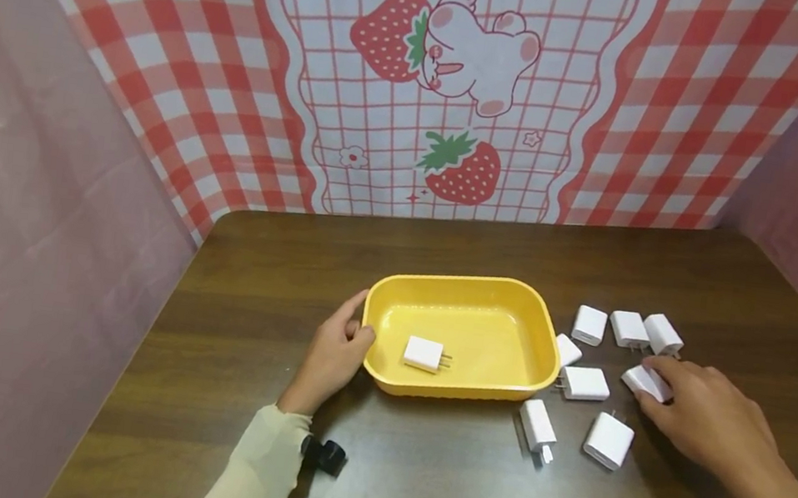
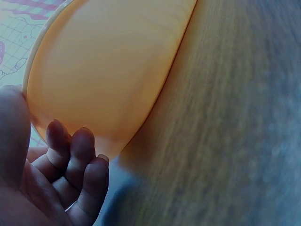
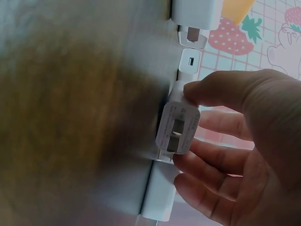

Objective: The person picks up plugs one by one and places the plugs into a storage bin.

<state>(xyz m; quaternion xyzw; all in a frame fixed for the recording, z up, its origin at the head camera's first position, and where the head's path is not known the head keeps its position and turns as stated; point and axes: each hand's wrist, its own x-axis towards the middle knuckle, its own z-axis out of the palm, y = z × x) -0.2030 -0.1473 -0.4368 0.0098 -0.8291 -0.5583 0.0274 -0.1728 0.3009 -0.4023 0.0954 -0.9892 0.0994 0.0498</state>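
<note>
My left hand (image 1: pixel 334 356) grips the left end of a yellow plastic tray (image 1: pixel 456 393). In the left wrist view its thumb lies over the rim, and the other fingers (image 2: pixel 82 157) curl against the outer wall. One white charger plug (image 1: pixel 423 354) lies inside the tray, prongs facing right. At the right, my right hand (image 1: pixel 720 422) pinches another white charger plug (image 1: pixel 644 383) between thumb and fingers, low over the table. That plug shows its prong face (image 3: pixel 178 128) in the right wrist view.
Several more white charger plugs (image 1: pixel 607 441) lie scattered between the tray and my right hand, one (image 1: pixel 567 351) partly hidden by the tray's rim. A dark wooden table (image 1: pixel 241 296) carries everything. Behind it hangs a red checked strawberry cloth (image 1: pixel 420 201).
</note>
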